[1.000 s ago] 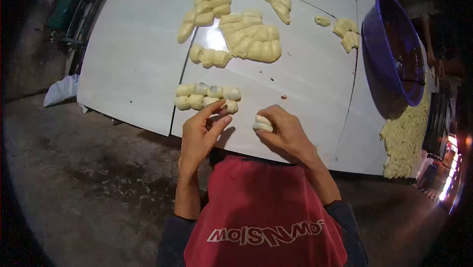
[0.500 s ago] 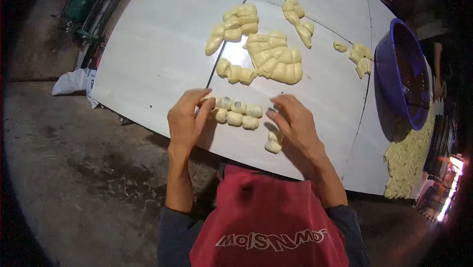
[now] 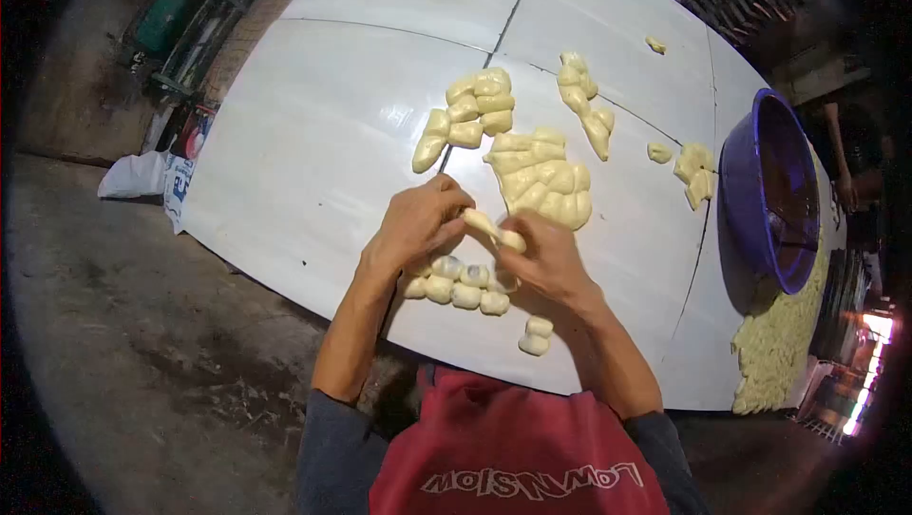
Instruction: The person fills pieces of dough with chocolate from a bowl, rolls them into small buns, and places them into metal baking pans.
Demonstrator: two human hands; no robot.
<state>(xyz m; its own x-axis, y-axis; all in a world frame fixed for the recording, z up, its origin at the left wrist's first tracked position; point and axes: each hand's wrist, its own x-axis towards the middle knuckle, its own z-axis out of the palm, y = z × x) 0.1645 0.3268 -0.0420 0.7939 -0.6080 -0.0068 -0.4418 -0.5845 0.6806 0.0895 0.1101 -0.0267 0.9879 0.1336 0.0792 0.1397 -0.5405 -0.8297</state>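
Observation:
A short strip of pale yellow dough (image 3: 481, 222) stretches between my two hands, just above the table. My left hand (image 3: 418, 225) pinches its left end. My right hand (image 3: 548, 254) grips the other end, its fingers slightly blurred. Under and in front of my hands lie two rows of small dough balls (image 3: 465, 295), partly covered by the hands; a few in the upper row show dark spots. Below my right hand sits a pair of dough pieces (image 3: 535, 335). Beyond my hands rests a large scored slab of dough (image 3: 546, 182), with a smaller clump of dough (image 3: 475, 102) to its left.
The white tiled table (image 3: 313, 135) carries more dough pieces (image 3: 584, 102) farther back and a few scraps (image 3: 695, 173) at right. A purple basin (image 3: 746, 192) stands at the right edge. Beside it spreads a layer of flat yellowish pieces (image 3: 774, 353).
Both hands have moved away from the rows of balls and come together. They have picked up the short dough strip that lay left of the large slab. The camera view has shifted.

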